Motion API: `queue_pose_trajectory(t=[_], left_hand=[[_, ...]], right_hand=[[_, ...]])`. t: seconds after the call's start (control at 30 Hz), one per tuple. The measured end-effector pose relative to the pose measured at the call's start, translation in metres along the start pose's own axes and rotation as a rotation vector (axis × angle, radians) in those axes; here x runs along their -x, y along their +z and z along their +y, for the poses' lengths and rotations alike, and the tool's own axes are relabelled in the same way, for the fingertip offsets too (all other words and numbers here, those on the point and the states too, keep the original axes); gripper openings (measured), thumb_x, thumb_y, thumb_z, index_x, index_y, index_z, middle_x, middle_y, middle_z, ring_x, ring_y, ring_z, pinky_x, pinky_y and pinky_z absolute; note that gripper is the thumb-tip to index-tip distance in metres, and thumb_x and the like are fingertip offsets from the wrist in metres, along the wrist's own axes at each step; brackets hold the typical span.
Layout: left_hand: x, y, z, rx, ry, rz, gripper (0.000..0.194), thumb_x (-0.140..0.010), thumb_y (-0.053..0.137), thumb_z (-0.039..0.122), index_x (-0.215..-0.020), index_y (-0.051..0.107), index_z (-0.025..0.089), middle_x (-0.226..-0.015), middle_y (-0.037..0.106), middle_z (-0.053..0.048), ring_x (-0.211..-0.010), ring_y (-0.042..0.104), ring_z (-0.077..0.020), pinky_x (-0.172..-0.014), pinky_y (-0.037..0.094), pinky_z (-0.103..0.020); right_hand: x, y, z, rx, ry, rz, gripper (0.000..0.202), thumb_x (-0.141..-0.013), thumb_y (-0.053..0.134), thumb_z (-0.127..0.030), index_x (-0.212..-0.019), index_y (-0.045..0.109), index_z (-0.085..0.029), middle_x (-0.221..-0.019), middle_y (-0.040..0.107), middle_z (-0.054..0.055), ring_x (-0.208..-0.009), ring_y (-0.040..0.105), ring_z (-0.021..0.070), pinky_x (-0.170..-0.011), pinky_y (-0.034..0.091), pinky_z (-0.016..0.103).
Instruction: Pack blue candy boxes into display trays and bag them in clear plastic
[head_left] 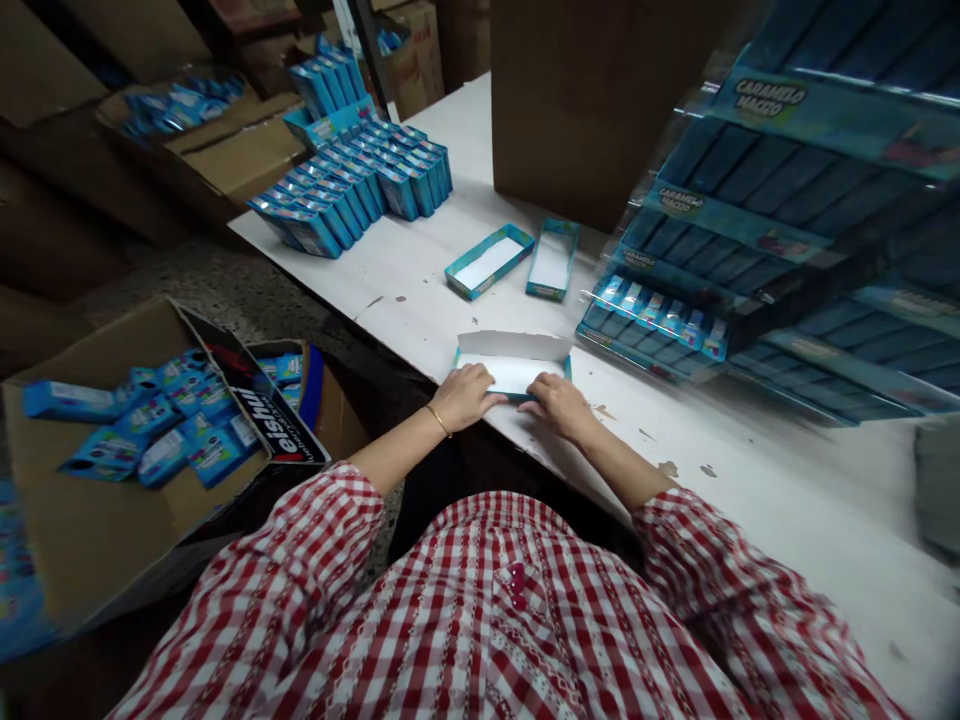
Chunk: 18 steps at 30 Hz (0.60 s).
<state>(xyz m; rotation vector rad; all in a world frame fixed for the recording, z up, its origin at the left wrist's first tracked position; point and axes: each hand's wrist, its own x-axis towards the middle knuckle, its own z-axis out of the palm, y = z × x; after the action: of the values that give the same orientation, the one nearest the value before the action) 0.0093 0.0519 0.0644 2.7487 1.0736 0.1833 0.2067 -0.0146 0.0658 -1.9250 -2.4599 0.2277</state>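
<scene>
A shallow blue tray (511, 370) with a white inside lies at the table's near edge, its far flap standing up. My left hand (466, 393) has its fingers curled over the near left corner, and a gold bangle circles that wrist. Gripping the near side at the right is my right hand (559, 402), thumb low and fingers bent over the rim. Two formed trays rest beyond it: one angled tray (489, 262) and one narrower-looking tray (553, 261) to its right. Both are open on top with nothing inside.
Rows of blue packets (352, 185) stand at the table's far left. Wrapped stacks of filled trays (750, 215) rise at the right, beside a large brown carton (600, 100). An open carton (97, 540) of loose blue packets (161, 425) sits left of the white table (405, 320).
</scene>
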Motion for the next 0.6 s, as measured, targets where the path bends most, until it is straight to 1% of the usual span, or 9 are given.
queue_pose_trajectory(t=[0.07, 0.1, 0.13, 0.2, 0.3, 0.37, 0.43, 0.53, 0.6], left_hand=[[-0.007, -0.015, -0.009, 0.026, -0.081, 0.204, 0.039, -0.086, 0.048, 0.042, -0.112, 0.055, 0.014, -0.112, 0.057, -0.013, -0.105, 0.05, -0.0251, -0.088, 0.041, -0.038], [-0.014, -0.021, -0.015, 0.021, -0.125, 0.272, 0.045, -0.084, 0.052, 0.04, -0.119, 0.051, 0.013, -0.118, 0.055, -0.014, -0.109, 0.048, -0.0262, -0.091, 0.04, -0.039], [-0.022, -0.025, -0.021, 0.012, -0.148, 0.293, 0.051, -0.081, 0.056, 0.038, -0.124, 0.047, 0.013, -0.122, 0.054, -0.014, -0.112, 0.047, -0.0271, -0.093, 0.039, -0.04], [-0.038, -0.026, -0.034, 0.009, -0.12, 0.206, 0.052, -0.078, 0.061, 0.029, -0.125, 0.047, 0.014, -0.123, 0.055, -0.013, -0.113, 0.049, -0.026, -0.095, 0.04, -0.04], [-0.047, -0.013, -0.046, 0.058, 0.011, 0.031, 0.03, -0.084, 0.049, 0.015, -0.113, 0.057, 0.017, -0.121, 0.06, -0.008, -0.109, 0.056, -0.018, -0.094, 0.043, -0.032], [-0.042, -0.002, -0.048, 0.098, 0.109, -0.008, 0.024, -0.087, 0.044, 0.016, -0.104, 0.061, 0.018, -0.125, 0.057, -0.008, -0.111, 0.055, -0.015, -0.096, 0.042, -0.029], [-0.034, 0.005, -0.046, 0.125, 0.161, -0.022, 0.019, -0.087, 0.048, 0.023, -0.096, 0.063, 0.017, -0.127, 0.056, -0.009, -0.114, 0.053, -0.0159, -0.099, 0.04, -0.029], [-0.036, 0.003, -0.041, 0.137, 0.031, -0.066, 0.018, -0.086, 0.051, 0.028, -0.095, 0.061, 0.016, -0.112, 0.064, -0.009, -0.105, 0.059, -0.0173, -0.092, 0.044, -0.029], [-0.046, -0.004, -0.04, 0.131, -0.091, -0.137, 0.025, -0.084, 0.054, 0.029, -0.105, 0.056, 0.016, -0.102, 0.066, -0.007, -0.093, 0.062, -0.017, -0.082, 0.046, -0.027]], right_hand=[[-0.01, -0.014, 0.011, 0.017, -0.003, 0.184, 0.042, -0.088, 0.046, -0.041, -0.121, 0.051, -0.015, -0.118, 0.055, 0.014, -0.103, 0.049, 0.0241, -0.082, 0.038, 0.034], [-0.017, -0.021, 0.017, 0.049, 0.031, 0.253, 0.047, -0.087, 0.048, -0.04, -0.127, 0.046, -0.015, -0.123, 0.052, 0.015, -0.107, 0.046, 0.0261, -0.083, 0.036, 0.036], [-0.025, -0.027, 0.022, 0.089, 0.066, 0.272, 0.048, -0.087, 0.049, -0.035, -0.13, 0.043, -0.014, -0.124, 0.051, 0.016, -0.107, 0.046, 0.0274, -0.082, 0.036, 0.037], [-0.038, -0.034, 0.032, 0.16, 0.069, 0.178, 0.04, -0.089, 0.043, -0.024, -0.127, 0.047, -0.012, -0.115, 0.057, 0.016, -0.1, 0.049, 0.0262, -0.078, 0.034, 0.036], [-0.042, -0.029, 0.042, 0.182, -0.095, 0.015, 0.037, -0.091, 0.03, -0.013, -0.118, 0.056, -0.012, -0.1, 0.064, 0.013, -0.088, 0.052, 0.0211, -0.074, 0.033, 0.033], [-0.035, -0.02, 0.046, 0.137, -0.216, -0.007, 0.036, -0.091, 0.03, -0.014, -0.113, 0.059, -0.014, -0.106, 0.063, 0.012, -0.091, 0.052, 0.02, -0.075, 0.033, 0.032], [-0.03, -0.011, 0.049, 0.04, -0.261, 0.008, 0.031, -0.091, 0.036, -0.021, -0.106, 0.063, -0.017, -0.112, 0.061, 0.01, -0.096, 0.052, 0.0195, -0.076, 0.035, 0.03], [-0.035, -0.007, 0.055, -0.123, -0.164, 0.06, 0.025, -0.089, 0.044, -0.027, -0.099, 0.065, -0.019, -0.114, 0.06, 0.007, -0.101, 0.052, 0.0187, -0.082, 0.038, 0.029], [-0.046, -0.01, 0.057, -0.152, -0.051, 0.052, 0.027, -0.084, 0.053, -0.03, -0.108, 0.061, -0.018, -0.114, 0.059, 0.008, -0.103, 0.052, 0.0204, -0.083, 0.039, 0.03]])
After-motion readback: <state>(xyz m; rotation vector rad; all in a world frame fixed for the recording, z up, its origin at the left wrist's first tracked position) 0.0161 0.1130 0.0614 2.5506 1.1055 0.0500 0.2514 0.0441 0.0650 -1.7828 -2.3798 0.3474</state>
